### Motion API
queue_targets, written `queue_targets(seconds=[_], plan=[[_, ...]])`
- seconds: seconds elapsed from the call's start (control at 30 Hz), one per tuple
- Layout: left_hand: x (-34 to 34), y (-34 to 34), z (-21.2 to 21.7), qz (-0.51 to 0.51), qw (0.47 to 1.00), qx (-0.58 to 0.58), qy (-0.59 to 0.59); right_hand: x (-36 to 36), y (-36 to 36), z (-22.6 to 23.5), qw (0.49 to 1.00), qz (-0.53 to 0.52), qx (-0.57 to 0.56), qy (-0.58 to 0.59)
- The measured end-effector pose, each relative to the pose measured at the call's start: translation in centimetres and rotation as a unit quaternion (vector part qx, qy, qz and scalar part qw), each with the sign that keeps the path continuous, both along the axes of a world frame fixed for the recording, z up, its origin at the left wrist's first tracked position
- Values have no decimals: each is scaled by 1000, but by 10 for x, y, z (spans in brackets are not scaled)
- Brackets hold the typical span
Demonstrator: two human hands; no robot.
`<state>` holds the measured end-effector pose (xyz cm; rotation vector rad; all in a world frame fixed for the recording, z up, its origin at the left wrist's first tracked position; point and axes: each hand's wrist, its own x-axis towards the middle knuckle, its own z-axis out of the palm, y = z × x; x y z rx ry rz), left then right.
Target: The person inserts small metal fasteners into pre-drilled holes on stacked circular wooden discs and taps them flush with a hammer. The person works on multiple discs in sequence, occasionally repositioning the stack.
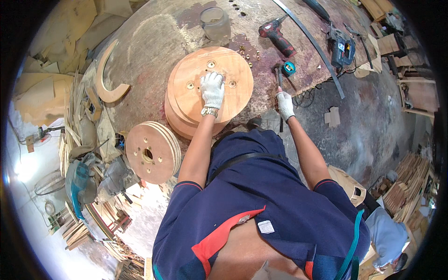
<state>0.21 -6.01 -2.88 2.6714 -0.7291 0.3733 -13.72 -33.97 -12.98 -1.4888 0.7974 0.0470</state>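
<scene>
A stack of round wooden discs (240,100) lies on the worktable in front of me, with recessed holes around the top face. My left hand (213,90), in a white glove, rests on the top disc near its middle, fingers curled closed. Whatever they may pinch is hidden. At the right, my gloved right hand (284,103) is wrapped round the handle of a hammer (280,81), its head pointing away from me beside a round teal tape measure (289,68). Several small brass-coloured threaded inserts (247,58) are scattered just right of the discs.
A cloudy jar (216,29), red-black cordless drill (278,39), long metal strip (313,43) and jigsaw (342,50) occupy the table's far side. Left lies a curved wooden piece (103,86); nearer stands another disc stack (140,161). Someone in light blue (388,235) is behind right.
</scene>
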Motion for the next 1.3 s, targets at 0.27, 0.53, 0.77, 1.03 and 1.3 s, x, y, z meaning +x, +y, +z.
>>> queue_targets(seconds=[0.27, 0.53, 0.77, 1.03, 1.3], plan=[[-14, -14, 12, 4, 997, 69, -38, 1, 4, 19, 998, 19, -64, 24], [-28, -11, 20, 4, 997, 66, 35, 13, 67, 124, 963, 153, -204, -88], [-3, 27, -7, 249, 967, 50, 36, 54, 98, 310, 884, 269, -234, -303], [9, 29, -29, 290, 955, 55, 10, 37, 62, 169, 839, 376, -376, -115], [7, 40, -25, 296, 953, 51, 27, 63, 98, 306, 863, 215, -256, -380]])
